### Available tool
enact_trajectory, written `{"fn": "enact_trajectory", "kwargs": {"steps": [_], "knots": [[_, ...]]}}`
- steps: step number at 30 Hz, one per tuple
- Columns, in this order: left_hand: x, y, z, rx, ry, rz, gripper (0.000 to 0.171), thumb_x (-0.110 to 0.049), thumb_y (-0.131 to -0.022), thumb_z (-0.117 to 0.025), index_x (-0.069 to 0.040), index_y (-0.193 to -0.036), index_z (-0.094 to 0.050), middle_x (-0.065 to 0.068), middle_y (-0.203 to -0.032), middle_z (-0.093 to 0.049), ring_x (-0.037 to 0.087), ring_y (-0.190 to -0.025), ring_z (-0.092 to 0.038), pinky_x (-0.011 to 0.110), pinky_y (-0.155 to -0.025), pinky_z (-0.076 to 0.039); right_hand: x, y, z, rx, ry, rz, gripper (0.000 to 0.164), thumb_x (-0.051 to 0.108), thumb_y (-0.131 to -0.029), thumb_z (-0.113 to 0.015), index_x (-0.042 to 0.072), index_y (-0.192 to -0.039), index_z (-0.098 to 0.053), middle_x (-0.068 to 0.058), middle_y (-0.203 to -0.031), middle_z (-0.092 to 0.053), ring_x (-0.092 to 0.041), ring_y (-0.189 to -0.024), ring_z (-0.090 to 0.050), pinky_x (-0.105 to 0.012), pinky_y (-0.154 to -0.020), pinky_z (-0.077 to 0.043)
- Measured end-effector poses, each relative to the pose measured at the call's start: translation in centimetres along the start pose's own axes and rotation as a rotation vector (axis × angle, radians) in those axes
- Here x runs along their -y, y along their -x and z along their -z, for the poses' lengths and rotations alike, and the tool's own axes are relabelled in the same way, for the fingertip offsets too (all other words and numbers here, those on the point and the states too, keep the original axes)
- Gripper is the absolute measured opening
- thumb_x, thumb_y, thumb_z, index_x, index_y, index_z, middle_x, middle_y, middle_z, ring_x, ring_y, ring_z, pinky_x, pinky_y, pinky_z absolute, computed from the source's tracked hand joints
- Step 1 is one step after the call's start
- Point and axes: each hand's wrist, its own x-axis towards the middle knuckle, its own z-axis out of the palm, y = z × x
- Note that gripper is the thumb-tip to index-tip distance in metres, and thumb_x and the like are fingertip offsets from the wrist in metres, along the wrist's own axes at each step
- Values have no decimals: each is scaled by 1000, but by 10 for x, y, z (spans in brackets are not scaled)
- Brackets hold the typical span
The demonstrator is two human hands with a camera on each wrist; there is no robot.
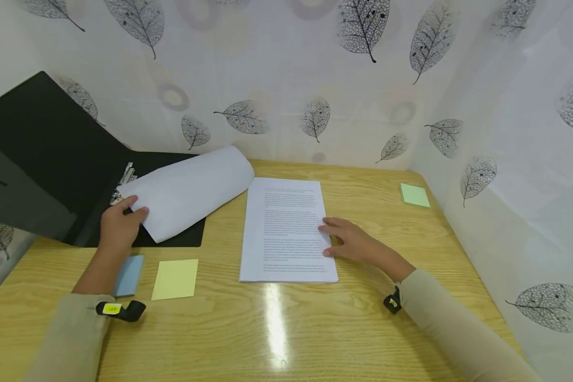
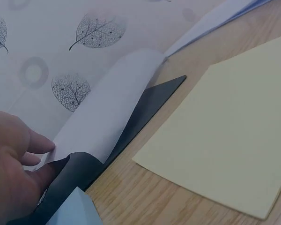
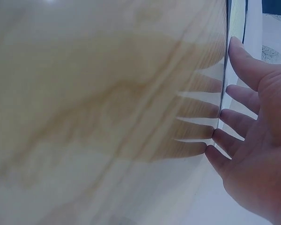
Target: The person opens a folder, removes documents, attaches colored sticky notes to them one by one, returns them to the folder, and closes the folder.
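Observation:
A white sheet of paper curves up over the black clip folder, its far end bowed toward the wall. My left hand pinches the sheet's left end beside the folder's metal clip. In the left wrist view, fingertips and thumb meet at the edge of the sheet. A stack of printed pages lies flat to the right of the folder. Along the stack's right edge rests my right hand, fingers spread and fairly straight, touching the side of the pages.
The folder's black cover stands raised at the left. Blue sticky notes and yellow sticky notes lie in front of the folder. A green sticky-note pad sits at the back right. A leaf-patterned sheet hangs behind the wooden table.

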Motion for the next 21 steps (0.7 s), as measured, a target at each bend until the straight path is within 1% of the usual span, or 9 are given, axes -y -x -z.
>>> {"fn": "enact_trajectory", "kwargs": {"steps": [4,5,9,10,12,16,18,19,21], "knots": [[2,0,2,21,-18,-10,60,-26,-106,-48,-12,-160,-25,11,-169,-8,33,-156,-8,53,-121,-22,0,0,0,3,0,-6,70,31,-92,-75,1,-149,-47,-27,-157,-36,-50,-144,-32,-64,-115,-29],[2,0,2,15,-21,-27,60,-24,-106,-49,-11,-160,-26,11,-169,-8,33,-155,-10,53,-121,-23,0,0,0,5,-2,-9,70,31,-92,-75,1,-149,-47,-27,-157,-35,-50,-144,-32,-64,-115,-28],[1,0,2,-35,-73,-93,60,-24,-106,-49,-13,-160,-26,8,-170,-8,34,-150,-27,50,-117,-33,-1,1,0,9,-4,-15,70,31,-92,-74,1,-149,-47,-27,-158,-35,-49,-145,-31,-64,-115,-28],[1,1,2,-48,-86,-105,60,-24,-106,-50,-14,-160,-27,7,-170,-8,33,-149,-29,50,-117,-34,-1,1,0,10,-4,-15,70,31,-92,-74,1,-149,-47,-27,-158,-35,-49,-145,-31,-64,-115,-28],[1,1,2,-58,-109,-110,60,-24,-106,-49,-13,-160,-26,7,-170,-7,32,-150,-28,50,-116,-35,-1,1,-1,11,-3,-14,69,32,-93,-73,1,-149,-47,-27,-158,-35,-49,-145,-30,-64,-115,-28],[2,0,3,-35,-123,-103,59,-19,-106,-47,-7,-159,-25,14,-169,-6,35,-155,-14,54,-117,-30,0,1,0,16,-6,-17,70,32,-93,-74,2,-150,-46,-26,-158,-34,-48,-146,-30,-63,-116,-28],[3,0,3,-26,-130,-99,58,-18,-106,-46,-5,-158,-25,17,-169,-7,39,-153,-18,55,-116,-31,0,1,0,18,-10,-21,70,32,-93,-74,2,-150,-46,-26,-159,-34,-48,-146,-29,-63,-116,-28],[3,0,3,-30,-137,-106,57,-17,-106,-47,-3,-158,-26,20,-168,-9,40,-151,-24,56,-115,-33,1,1,0,20,-10,-23,70,32,-93,-74,2,-150,-46,-25,-159,-33,-48,-146,-29,-63,-116,-28],[2,1,3,-48,-160,-127,58,-17,-105,-48,-1,-157,-28,22,-168,-9,42,-149,-27,56,-114,-34,1,1,1,24,-18,-32,71,32,-93,-74,3,-150,-45,-25,-160,-33,-47,-147,-28,-62,-117,-27]]}}
